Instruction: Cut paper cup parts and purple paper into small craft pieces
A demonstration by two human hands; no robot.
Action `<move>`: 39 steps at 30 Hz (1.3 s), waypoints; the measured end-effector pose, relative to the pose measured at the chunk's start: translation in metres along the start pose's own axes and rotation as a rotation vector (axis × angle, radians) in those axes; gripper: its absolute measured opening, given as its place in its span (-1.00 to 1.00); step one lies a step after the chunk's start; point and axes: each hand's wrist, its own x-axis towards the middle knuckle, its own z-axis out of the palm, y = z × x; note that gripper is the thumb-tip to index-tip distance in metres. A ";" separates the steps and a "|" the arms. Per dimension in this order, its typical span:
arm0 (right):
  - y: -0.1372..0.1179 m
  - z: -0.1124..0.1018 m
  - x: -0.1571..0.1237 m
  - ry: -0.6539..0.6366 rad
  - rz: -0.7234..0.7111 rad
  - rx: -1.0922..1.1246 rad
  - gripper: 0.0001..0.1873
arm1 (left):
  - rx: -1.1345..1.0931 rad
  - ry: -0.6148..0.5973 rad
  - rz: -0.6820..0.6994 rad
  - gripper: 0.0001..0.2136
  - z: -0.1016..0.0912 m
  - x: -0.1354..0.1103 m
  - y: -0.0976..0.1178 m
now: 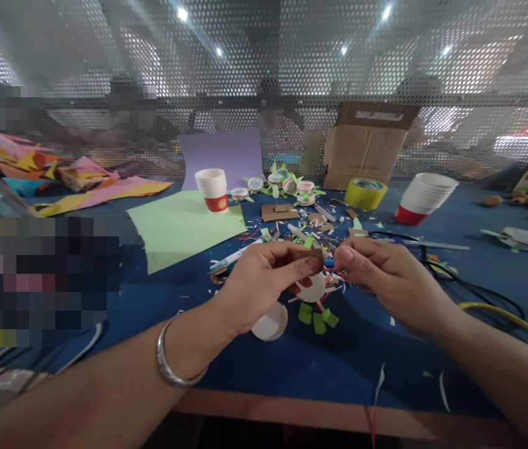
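Observation:
My left hand [268, 274], a silver bangle on its wrist, pinches a small brown cardboard piece [314, 254] between thumb and fingers. Just right of it, my right hand [376, 268] is closed, thumb against the curled fingers; what it holds, if anything, is hidden. Under my hands lies a white paper disc [313, 289], partly covered by my left fingers. A cut-off white cup bottom [270, 321] rests below my left hand. Several folded green paper tabs [318, 319] lie to its right. Paper scraps and pens are scattered behind my hands.
Stacked paper cups stand at left [212, 190] and right [425, 199]. Near the back are yellow tape [365, 194], a cardboard box [364, 153] and several small green-legged paper turtles [277, 182]. Green paper [184, 227] lies left; black cables [474, 284] run at right.

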 end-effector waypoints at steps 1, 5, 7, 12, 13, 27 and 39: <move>-0.001 0.000 0.000 -0.011 0.000 -0.045 -0.45 | -0.009 0.008 0.013 -0.83 0.000 0.000 0.000; -0.007 0.001 0.000 -0.028 -0.039 -0.169 -0.41 | -0.034 -0.004 0.042 -0.85 0.000 -0.001 -0.002; -0.008 0.002 -0.001 -0.033 -0.057 -0.186 -0.41 | -0.043 -0.008 0.043 -0.85 0.000 -0.001 -0.003; -0.008 0.001 -0.003 -0.043 -0.063 -0.208 -0.42 | -0.066 -0.029 0.035 -0.87 0.000 0.000 -0.004; -0.008 0.001 -0.003 -0.045 -0.066 -0.211 -0.42 | -0.072 -0.035 0.029 -0.87 0.000 0.000 -0.005; -0.010 0.001 -0.005 -0.053 -0.092 -0.223 -0.41 | -0.238 -0.069 -0.078 -0.89 0.003 -0.001 -0.003; 0.003 -0.006 0.006 0.069 -0.073 -0.277 -0.38 | -0.235 -0.049 -0.085 -0.88 0.005 -0.005 -0.001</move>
